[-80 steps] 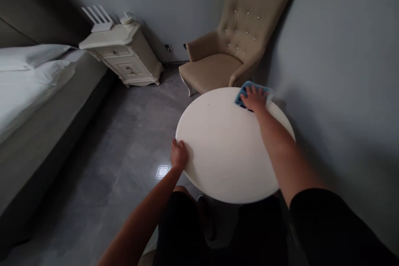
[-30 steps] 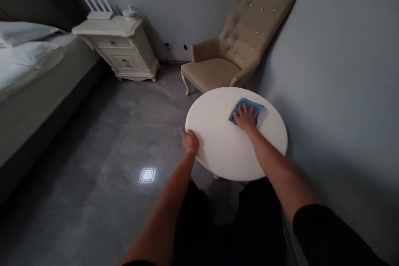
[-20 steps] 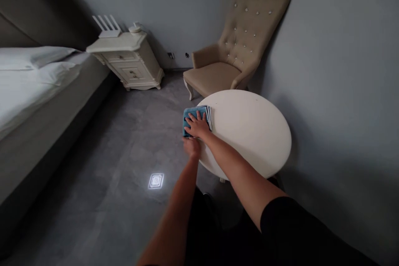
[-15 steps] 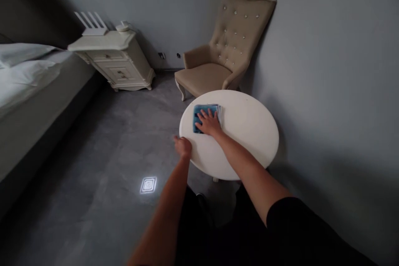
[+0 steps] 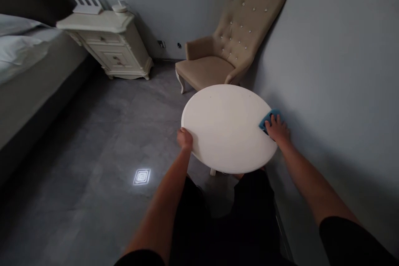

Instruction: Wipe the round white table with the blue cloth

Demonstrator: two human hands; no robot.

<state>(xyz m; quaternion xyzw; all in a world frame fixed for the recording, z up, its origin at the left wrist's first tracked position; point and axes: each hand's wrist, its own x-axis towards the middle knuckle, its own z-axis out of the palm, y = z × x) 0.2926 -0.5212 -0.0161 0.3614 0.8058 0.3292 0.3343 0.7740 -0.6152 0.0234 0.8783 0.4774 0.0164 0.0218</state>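
A round white table (image 5: 229, 129) stands in front of me. My left hand (image 5: 185, 138) is closed around its left edge, with the fingers hidden under the rim. At the opposite edge, my right hand (image 5: 278, 129) presses a folded blue cloth (image 5: 267, 119) against the tabletop. Part of the cloth sticks out past the rim, and my fingers are bent over it. The palm hides the rest of the cloth.
A tan tufted armchair (image 5: 215, 68) stands right behind the table. A grey wall (image 5: 336, 70) runs close along the right. To the left are a white nightstand (image 5: 106, 41) with a router (image 5: 85, 4) and a bed (image 5: 37, 66).
My right hand has slid the cloth from the table's left part across to its right edge. My left hand, loosely beside the rim before, now grips it. The view has shifted slightly.
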